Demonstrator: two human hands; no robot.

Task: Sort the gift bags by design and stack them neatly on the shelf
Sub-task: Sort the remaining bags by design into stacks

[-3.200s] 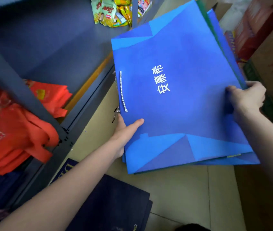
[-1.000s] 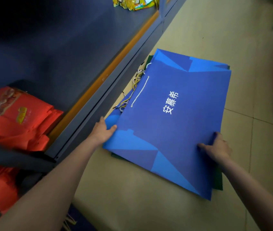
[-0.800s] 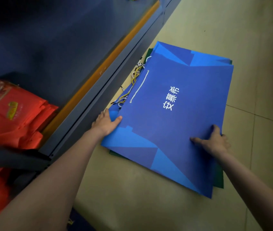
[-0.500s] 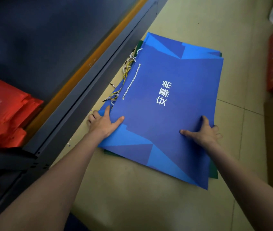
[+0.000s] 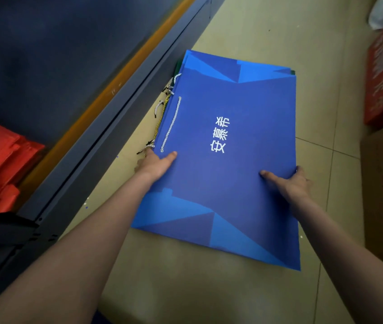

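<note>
Only 1 view: a wide-angle camera worn on the person's head, looking forward and steeply down at the floor from about arm's length. Both forearms run up from the bottom edge to the left grip and right grip near frame centre. Left of the left grip, the shelf edge crosses diagonally, bent by the lens.
</note>
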